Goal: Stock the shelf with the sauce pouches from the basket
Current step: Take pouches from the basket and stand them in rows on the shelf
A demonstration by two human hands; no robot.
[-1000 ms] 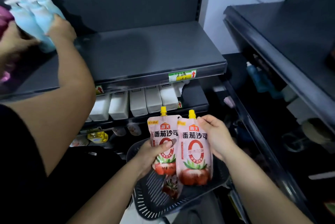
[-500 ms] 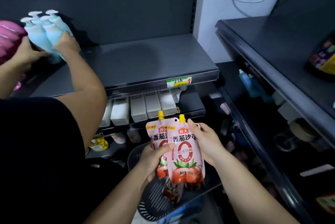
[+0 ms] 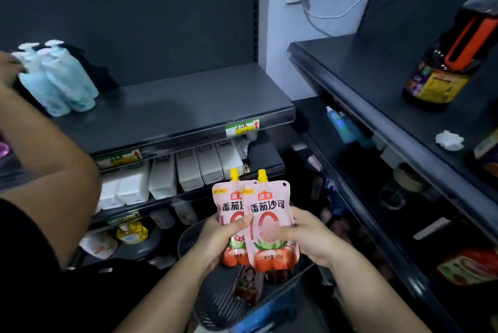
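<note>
Two pink tomato sauce pouches with yellow caps stand upright and overlap above the dark basket (image 3: 215, 305). My left hand (image 3: 223, 238) grips the rear pouch (image 3: 225, 203), its thumb lying across the front one. My right hand (image 3: 307, 238) holds the front pouch (image 3: 269, 214) by its right edge. Another pouch (image 3: 246, 284) lies inside the basket. The dark shelf (image 3: 172, 114) spreads out above and behind the pouches.
Another person's arm (image 3: 45, 160) reaches in from the left to pale blue pump bottles (image 3: 59, 79) at the shelf's left end. White cartons (image 3: 188, 173) fill the shelf below. A dark sauce bottle (image 3: 452, 55) and a crumpled tissue (image 3: 448, 140) sit on the right-hand shelf.
Both hands have lifted the two pouches a little higher. The view has tilted up, showing more of the wall and the right shelf. The other person's hands have moved left off the blue bottles.
</note>
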